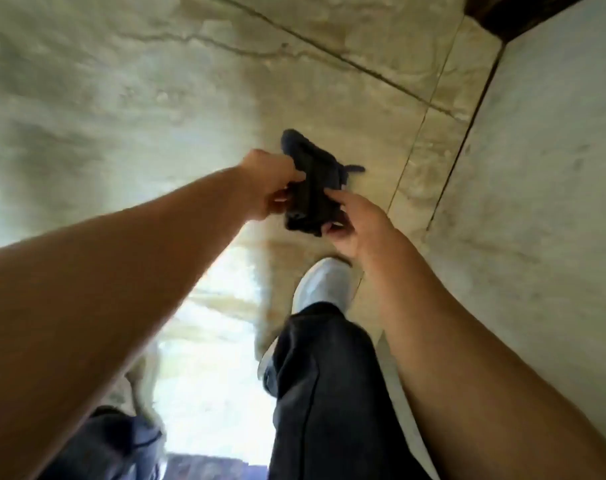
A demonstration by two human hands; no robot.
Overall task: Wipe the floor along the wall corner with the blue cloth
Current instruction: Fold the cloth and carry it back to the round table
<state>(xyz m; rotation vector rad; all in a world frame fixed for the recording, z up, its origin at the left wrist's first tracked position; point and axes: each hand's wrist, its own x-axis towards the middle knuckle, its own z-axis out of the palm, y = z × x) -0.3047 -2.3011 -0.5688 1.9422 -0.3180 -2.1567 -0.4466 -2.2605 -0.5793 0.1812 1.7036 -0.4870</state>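
The person stands over the marbled floor with both arms stretched out, holding the blue cloth in the air between the hands, above the tiles and not yet touching them. It looks very dark here, almost black, bunched into a loose wad with one corner poking out to the side. The left hand is pinched shut on the cloth's near-left edge, and the right hand has its thumb and fingertips closed on the lower right edge, so both are clamped on the fabric. The wall rises just to the right, meeting the floor along a dark seam that runs away toward the corner, and a pale shoe is planted near it. The cloth seems light, limp and soft; it will sag and fold wherever it is not supported, so I would guess it handles best gathered into a flat pad under one palm, fingers spread over the top, rather than pinched by an edge. It should slide easily, and will not break if dropped.
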